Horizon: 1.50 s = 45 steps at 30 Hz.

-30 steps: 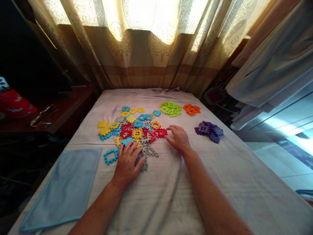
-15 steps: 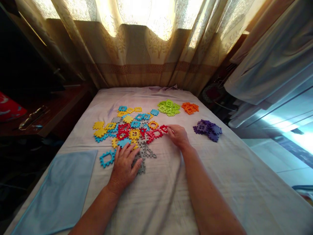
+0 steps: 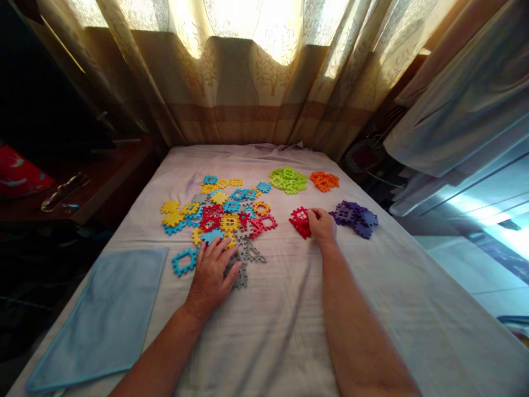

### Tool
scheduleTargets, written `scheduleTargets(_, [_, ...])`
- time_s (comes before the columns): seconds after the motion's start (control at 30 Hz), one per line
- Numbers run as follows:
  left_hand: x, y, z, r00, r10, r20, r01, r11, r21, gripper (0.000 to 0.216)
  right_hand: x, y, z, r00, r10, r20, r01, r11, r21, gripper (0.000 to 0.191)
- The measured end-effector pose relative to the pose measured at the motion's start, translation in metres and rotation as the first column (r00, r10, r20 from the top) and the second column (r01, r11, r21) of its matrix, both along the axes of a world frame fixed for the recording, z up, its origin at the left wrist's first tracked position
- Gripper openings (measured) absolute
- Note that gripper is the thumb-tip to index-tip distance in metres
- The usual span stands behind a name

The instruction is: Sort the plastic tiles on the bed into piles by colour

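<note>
A mixed heap of flat plastic puzzle tiles (image 3: 223,212) in blue, yellow, red and grey lies on a bed covered with a pale sheet (image 3: 273,320). My left hand (image 3: 214,271) rests flat with fingers spread on the grey tiles (image 3: 248,253) at the heap's near edge. My right hand (image 3: 321,225) is closed on red tiles (image 3: 300,220), set on the sheet between the heap and a purple pile (image 3: 355,215). A green pile (image 3: 288,180) and an orange pile (image 3: 324,181) lie farther back.
A light blue cloth (image 3: 103,317) lies at the bed's near left. A dark wooden side table (image 3: 78,190) with glasses on it stands to the left. Curtains (image 3: 248,82) hang behind the bed's far end. The bed's right edge drops to the floor.
My right hand took red tiles from the heap's right edge and carried them to the right, toward the purple pile. My left hand stayed on the grey tiles.
</note>
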<state>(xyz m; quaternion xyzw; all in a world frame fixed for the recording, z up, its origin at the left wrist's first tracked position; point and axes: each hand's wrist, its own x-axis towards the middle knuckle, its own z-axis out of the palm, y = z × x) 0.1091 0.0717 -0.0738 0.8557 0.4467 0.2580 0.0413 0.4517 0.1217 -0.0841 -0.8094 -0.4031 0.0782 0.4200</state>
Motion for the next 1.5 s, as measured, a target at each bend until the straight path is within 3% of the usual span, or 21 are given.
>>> scheduleTargets(0.23, [0.000, 0.000, 0.000, 1.000, 0.003, 0.011, -0.003, 1.000, 0.002, 0.036, -0.006, -0.003, 0.013, 0.969, -0.070, 0.237, 0.066, 0.997, 0.025, 0.032])
scheduleTargets(0.3, [0.000, 0.000, 0.000, 1.000, -0.002, 0.012, 0.002, 1.000, 0.009, 0.036, -0.017, -0.004, 0.022, 0.950, -0.038, 0.309, 0.026, 0.999, 0.043, 0.031])
scheduleTargets(0.4, [0.000, 0.001, 0.000, 1.000, -0.005, 0.006, 0.005, 1.000, 0.016, 0.036, -0.040, -0.003, 0.032, 0.910, 0.197, 0.365, -0.201, 0.979, -0.028, 0.026])
scheduleTargets(0.53, [0.000, 0.001, 0.001, 1.000, -0.006, 0.001, 0.006, 1.000, 0.022, 0.036, -0.066, -0.004, 0.033, 0.727, 0.542, 0.421, -0.502, 0.838, -0.213, 0.017])
scheduleTargets(0.63, [0.000, 0.001, 0.001, 1.000, -0.004, -0.002, 0.004, 1.000, 0.018, 0.036, -0.078, -0.005, 0.030, 0.627, 0.626, 0.464, -0.539, 0.778, -0.323, 0.016])
scheduleTargets(0.77, [0.000, 0.002, 0.000, 1.000, -0.005, -0.005, 0.005, 1.000, 0.007, 0.035, -0.081, -0.006, 0.035, 0.603, 0.649, 0.463, -0.533, 0.760, -0.371, 0.010])
scheduleTargets(0.83, [0.000, 0.002, 0.000, 1.000, -0.002, -0.002, 0.002, 1.000, 0.011, 0.035, -0.075, -0.007, 0.043, 0.613, 0.642, 0.460, -0.528, 0.766, -0.367, 0.010])
scheduleTargets(0.9, [0.000, 0.002, -0.001, 1.000, -0.002, 0.001, 0.002, 1.000, 0.017, 0.035, -0.062, -0.009, 0.051, 0.665, 0.589, 0.459, -0.485, 0.808, -0.335, 0.011])
scheduleTargets(1.0, [0.000, 0.002, -0.001, 1.000, -0.006, 0.000, 0.007, 1.000, 0.022, 0.035, -0.036, -0.014, 0.060, 0.795, 0.417, 0.440, -0.318, 0.905, -0.283, 0.017])
scheduleTargets(1.07, [0.000, 0.003, -0.001, 1.000, -0.009, -0.004, 0.009, 1.000, 0.024, 0.035, -0.020, -0.018, 0.062, 0.861, 0.304, 0.408, -0.183, 0.933, -0.311, 0.021])
scheduleTargets(1.23, [-0.001, 0.003, -0.001, 1.000, -0.003, -0.009, 0.004, 0.999, 0.039, 0.036, -0.004, -0.023, 0.060, 0.928, 0.195, 0.318, -0.024, 0.882, -0.470, 0.027])
scheduleTargets(1.4, [-0.001, 0.002, 0.000, 1.000, -0.001, -0.013, 0.002, 0.999, 0.035, 0.036, -0.011, -0.022, 0.062, 0.931, 0.206, 0.302, -0.030, 0.866, -0.499, 0.028])
scheduleTargets(1.5, [0.000, 0.002, 0.000, 1.000, -0.002, -0.013, 0.003, 1.000, 0.031, 0.036, -0.023, -0.019, 0.067, 0.910, 0.241, 0.337, -0.079, 0.900, -0.430, 0.026])
